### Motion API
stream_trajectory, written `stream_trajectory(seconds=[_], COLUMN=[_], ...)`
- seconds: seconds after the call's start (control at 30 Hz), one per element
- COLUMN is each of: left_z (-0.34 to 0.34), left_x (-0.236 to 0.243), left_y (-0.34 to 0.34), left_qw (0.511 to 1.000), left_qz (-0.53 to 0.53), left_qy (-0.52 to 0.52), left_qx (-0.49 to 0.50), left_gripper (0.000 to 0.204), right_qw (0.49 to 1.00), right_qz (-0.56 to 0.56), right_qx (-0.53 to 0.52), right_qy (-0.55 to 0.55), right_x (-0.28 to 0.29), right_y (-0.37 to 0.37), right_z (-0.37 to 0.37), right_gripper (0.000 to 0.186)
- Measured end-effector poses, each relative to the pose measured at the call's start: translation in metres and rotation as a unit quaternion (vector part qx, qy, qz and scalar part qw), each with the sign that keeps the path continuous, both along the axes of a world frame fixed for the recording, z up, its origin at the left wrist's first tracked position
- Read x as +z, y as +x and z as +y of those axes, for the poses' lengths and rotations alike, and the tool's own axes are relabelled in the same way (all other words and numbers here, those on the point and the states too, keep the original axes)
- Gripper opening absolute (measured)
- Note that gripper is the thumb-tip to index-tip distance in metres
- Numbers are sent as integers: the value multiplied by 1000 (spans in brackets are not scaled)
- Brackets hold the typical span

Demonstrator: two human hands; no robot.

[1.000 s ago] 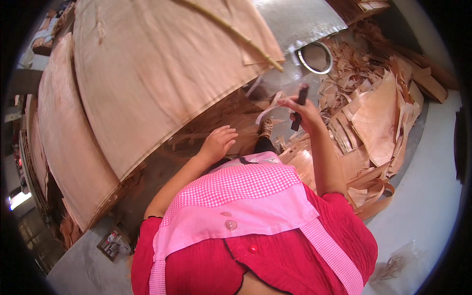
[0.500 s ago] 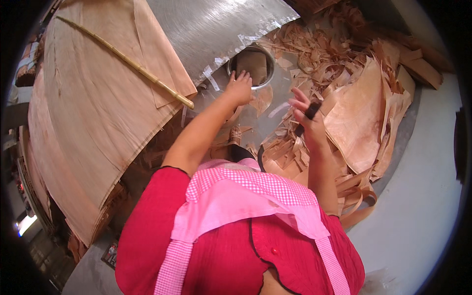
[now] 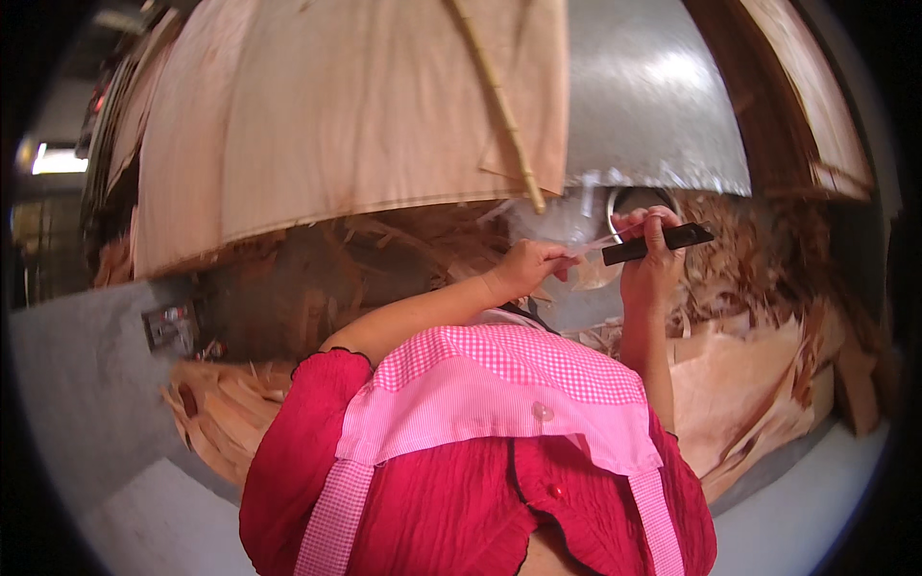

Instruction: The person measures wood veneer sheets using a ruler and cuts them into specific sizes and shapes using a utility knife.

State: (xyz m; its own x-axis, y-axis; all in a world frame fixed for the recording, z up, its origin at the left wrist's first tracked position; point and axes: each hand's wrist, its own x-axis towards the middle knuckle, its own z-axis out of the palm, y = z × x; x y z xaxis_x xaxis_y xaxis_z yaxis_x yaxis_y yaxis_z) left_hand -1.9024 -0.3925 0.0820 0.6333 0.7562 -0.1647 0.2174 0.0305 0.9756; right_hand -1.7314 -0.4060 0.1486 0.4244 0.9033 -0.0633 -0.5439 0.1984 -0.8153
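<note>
A thin pale strip, apparently tape (image 3: 603, 239), stretches between my two hands in front of the table edge. My left hand (image 3: 531, 270) is closed, its thumb and fingers pinching one end. The other end reaches the fingers of my right hand (image 3: 652, 261), which also grips a dark flat bar-shaped tool (image 3: 663, 244) with a slanted tip, lying across the palm. Just beyond the right hand is a round metal-rimmed basin (image 3: 615, 204), partly covered by the fingers. Large wood veneer sheets (image 3: 355, 115) lie beyond my left hand.
A bamboo-like stick (image 3: 501, 106) rests on the veneer. The metal tabletop (image 3: 643, 86) has pale tape pieces along its near edge. More veneer (image 3: 816, 86) stands at the far right. Veneer scraps (image 3: 735, 374) are heaped at right, with others (image 3: 235, 408) at lower left.
The view has swung left. My left hand has left the basin's rim and now pinches the strip. My right hand has come toward it, with the dark tool now showing across its palm.
</note>
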Motion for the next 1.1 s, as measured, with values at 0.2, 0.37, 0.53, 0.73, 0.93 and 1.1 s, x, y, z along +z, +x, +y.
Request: stream_trajectory(seconds=[0.2, 0.37, 0.53, 0.73, 0.93, 1.1], left_z=[-12, 21, 43, 59, 44, 37], left_x=[-18, -29, -44, -67, -86, -86], left_y=[-142, -279, -341, -361, -365, -360], left_qw=[980, 764, 747, 756, 797, 836], left_qz=[168, 307, 441, 356, 287, 213], left_qy=[33, 359, 457, 510, 470, 378], left_qx=[97, 440, 195, 204, 248, 336], left_gripper=[18, 47, 59, 30, 34, 35], right_qw=[991, 953, 866, 747, 730, 678], right_qz=[-46, -117, -222, -289, -357, -407], right_qx=[113, 279, 430, 547, 492, 533], right_qy=[62, 20, -124, -244, -311, -300], right_x=[10, 20, 7, -13, -69, -93], right_y=[-74, -140, -223, -288, -352, -391], right_z=[42, 71, 80, 105, 140, 157], right_gripper=[10, 11, 21, 40, 14, 17])
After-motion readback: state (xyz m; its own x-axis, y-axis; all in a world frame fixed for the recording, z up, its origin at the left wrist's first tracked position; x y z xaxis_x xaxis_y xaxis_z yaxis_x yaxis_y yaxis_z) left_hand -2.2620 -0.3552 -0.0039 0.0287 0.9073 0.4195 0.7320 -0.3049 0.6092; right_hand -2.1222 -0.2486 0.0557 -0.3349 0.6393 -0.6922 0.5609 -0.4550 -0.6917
